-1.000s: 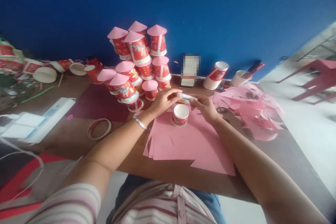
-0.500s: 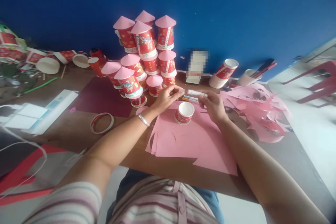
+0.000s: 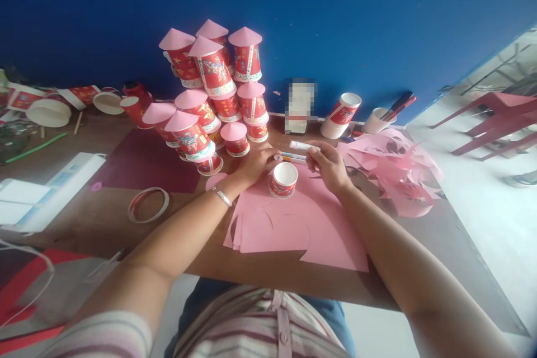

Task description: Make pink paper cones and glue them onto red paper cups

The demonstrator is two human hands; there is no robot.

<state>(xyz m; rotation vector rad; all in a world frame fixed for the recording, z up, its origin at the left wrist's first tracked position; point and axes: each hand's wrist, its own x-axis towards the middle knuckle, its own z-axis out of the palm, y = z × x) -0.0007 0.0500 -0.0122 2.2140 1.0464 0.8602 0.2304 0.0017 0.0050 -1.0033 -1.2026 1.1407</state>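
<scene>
My right hand is closed around a white glue stick, which points left above the table. My left hand has its fingers pinched together, with a small whitish piece, perhaps a cap, at the fingertips. Between and just below my hands a short red paper cup stands open end up on stacked pink paper sheets. Pens lie behind the cup, between my two hands.
Red cups with pink cone tops stand stacked at the back left. A tape roll and a power strip lie left. Pink scraps, a pen cup and a phone are farther back.
My left hand has drawn back a little from the glue stick and lower. My right hand still holds the stick. The whole view has shifted, so objects appear farther left.
</scene>
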